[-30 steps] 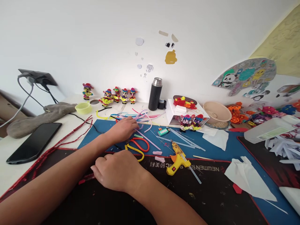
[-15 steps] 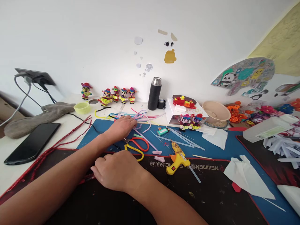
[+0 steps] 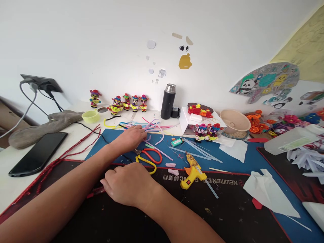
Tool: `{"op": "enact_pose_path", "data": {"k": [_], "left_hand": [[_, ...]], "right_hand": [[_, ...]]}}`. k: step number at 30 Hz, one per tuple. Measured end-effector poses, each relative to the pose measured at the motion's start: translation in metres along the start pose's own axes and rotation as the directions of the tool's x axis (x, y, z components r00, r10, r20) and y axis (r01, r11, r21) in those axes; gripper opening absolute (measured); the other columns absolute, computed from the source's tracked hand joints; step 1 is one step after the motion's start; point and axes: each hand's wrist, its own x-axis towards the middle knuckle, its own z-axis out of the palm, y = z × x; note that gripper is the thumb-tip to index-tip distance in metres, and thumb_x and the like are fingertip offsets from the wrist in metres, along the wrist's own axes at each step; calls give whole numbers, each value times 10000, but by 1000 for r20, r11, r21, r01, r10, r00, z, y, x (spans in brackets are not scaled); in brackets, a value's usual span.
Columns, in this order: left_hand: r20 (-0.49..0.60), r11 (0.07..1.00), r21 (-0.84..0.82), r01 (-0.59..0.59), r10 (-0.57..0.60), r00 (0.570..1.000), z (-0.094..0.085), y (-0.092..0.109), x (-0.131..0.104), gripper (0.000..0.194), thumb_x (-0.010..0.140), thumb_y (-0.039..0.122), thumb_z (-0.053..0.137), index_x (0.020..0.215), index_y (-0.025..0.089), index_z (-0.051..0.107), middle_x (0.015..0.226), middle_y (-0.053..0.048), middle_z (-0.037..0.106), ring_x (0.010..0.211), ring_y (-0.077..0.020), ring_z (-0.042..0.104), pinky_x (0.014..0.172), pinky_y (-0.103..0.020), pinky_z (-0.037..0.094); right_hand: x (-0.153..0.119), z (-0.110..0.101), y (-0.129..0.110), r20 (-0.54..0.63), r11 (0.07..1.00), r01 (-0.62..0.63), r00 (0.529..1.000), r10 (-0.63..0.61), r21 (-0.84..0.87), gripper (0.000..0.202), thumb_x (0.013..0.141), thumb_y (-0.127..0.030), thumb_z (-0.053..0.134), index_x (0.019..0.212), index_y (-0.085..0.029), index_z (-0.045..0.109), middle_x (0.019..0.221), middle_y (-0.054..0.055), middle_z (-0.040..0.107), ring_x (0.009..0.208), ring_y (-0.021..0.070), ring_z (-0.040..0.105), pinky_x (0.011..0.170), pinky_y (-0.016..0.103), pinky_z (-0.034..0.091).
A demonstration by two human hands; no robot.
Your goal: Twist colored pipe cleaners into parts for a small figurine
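My left hand [image 3: 135, 135] reaches out over a loose pile of coloured pipe cleaners [image 3: 165, 127] at the mat's far edge. Its fingers are curled down among them, and the fingertips are hidden. Closer in, my right hand [image 3: 128, 185] is curled in a loose fist above the black mat [image 3: 187, 216]; whatever it may hold is hidden. A small red piece [image 3: 95, 192] lies beside its thumb. Red and yellow handled scissors [image 3: 152, 156] lie between my hands. A lilac pipe cleaner [image 3: 162, 152] and two short folded lilac pieces [image 3: 173, 172] are to their right.
A yellow glue gun [image 3: 193, 172], glue sticks [image 3: 202, 151] and a green lighter [image 3: 177, 142] lie on the right. Pipe-cleaner figures [image 3: 126, 103], a black flask [image 3: 168, 103] and a white box [image 3: 186, 121] stand along the wall. At left are a phone [image 3: 37, 153] and red pipe cleaners [image 3: 63, 155].
The view has turned slightly left. The lilac pipe cleaner beside the scissors has shifted and lies flatter. Both hands keep nearly the same pose, and more of the red piece shows.
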Motion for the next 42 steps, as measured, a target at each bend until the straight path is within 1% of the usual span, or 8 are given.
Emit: {"op": "enact_pose_path", "data": {"k": [6, 18, 23, 27, 32, 36, 40, 42], "left_hand": [[-23, 998, -55, 28, -30, 999, 1, 1, -1, 215, 1033, 176, 487, 960, 171, 688, 946, -117, 686, 957, -291, 599, 851, -401, 463], [-193, 846, -493, 204, -335, 922, -4, -2, 8, 272, 956, 322, 592, 1120, 238, 792, 969, -88, 758, 1025, -293, 666, 936, -412, 528], [-110, 567, -779, 269, -545, 831, -10, -4, 6, 238, 890, 450, 687, 934, 228, 761, 978, -66, 795, 964, -284, 713, 926, -407, 531], [-54, 258, -959, 119, -575, 816, -13, -2, 5, 331, 846, 508, 771, 921, 210, 649, 1053, -112, 811, 1073, -301, 730, 978, -431, 527], [-100, 127, -992, -24, -635, 766, -23, -3, 6, 340, 791, 448, 851, 902, 199, 648, 1066, -128, 816, 1109, -298, 736, 1020, -448, 508], [-181, 206, -977, -49, -692, 699, -35, -4, 5, 327, 793, 442, 847, 938, 187, 701, 1123, -142, 808, 1146, -289, 716, 1024, -424, 508], [-195, 307, -951, 29, -672, 714, -44, -2, 4, 310, 811, 454, 830, 901, 193, 687, 1052, -121, 811, 1071, -282, 730, 989, -436, 526], [-234, 316, -949, -6, -688, 687, -51, -2, 2, 312, 805, 446, 837, 893, 201, 666, 966, -88, 805, 1014, -271, 740, 961, -431, 538]], "right_hand": [[-1, 4, -1, -15, 1000, 8, 1000, -8, -2, 347, 1111, -368, 449, 984, -157, 693, 919, 74, 797, 797, 295, 782, 618, 400, 591], [0, 4, -2, -12, 1000, 6, 1000, -6, -2, 332, 1106, -362, 473, 963, -155, 689, 892, 76, 797, 779, 292, 785, 613, 392, 585], [1, 3, -2, 3, 1000, 1, 1000, 0, -9, 340, 1106, -356, 465, 958, -153, 693, 887, 80, 798, 775, 299, 789, 608, 397, 585], [0, 2, -2, 6, 1000, 1, 1000, -1, -5, 330, 1100, -359, 486, 955, -146, 692, 884, 91, 798, 769, 292, 787, 606, 380, 577], [-1, 3, -2, 0, 1000, 1, 1000, -1, -11, 331, 1099, -364, 487, 964, -148, 698, 888, 84, 801, 782, 288, 790, 610, 379, 574], [-1, 4, -2, -1, 1000, 5, 1000, -5, -13, 331, 1104, -360, 478, 979, -152, 702, 891, 79, 803, 798, 286, 793, 613, 380, 572], [-1, 4, -2, 7, 1000, 4, 1000, -4, -12, 333, 1106, -364, 480, 983, -150, 704, 919, 81, 806, 807, 284, 791, 613, 376, 559], [0, 4, -1, -2, 1000, -1, 1000, 1, -2, 328, 1102, -367, 492, 973, -150, 702, 930, 80, 807, 818, 277, 789, 614, 360, 543]]}}
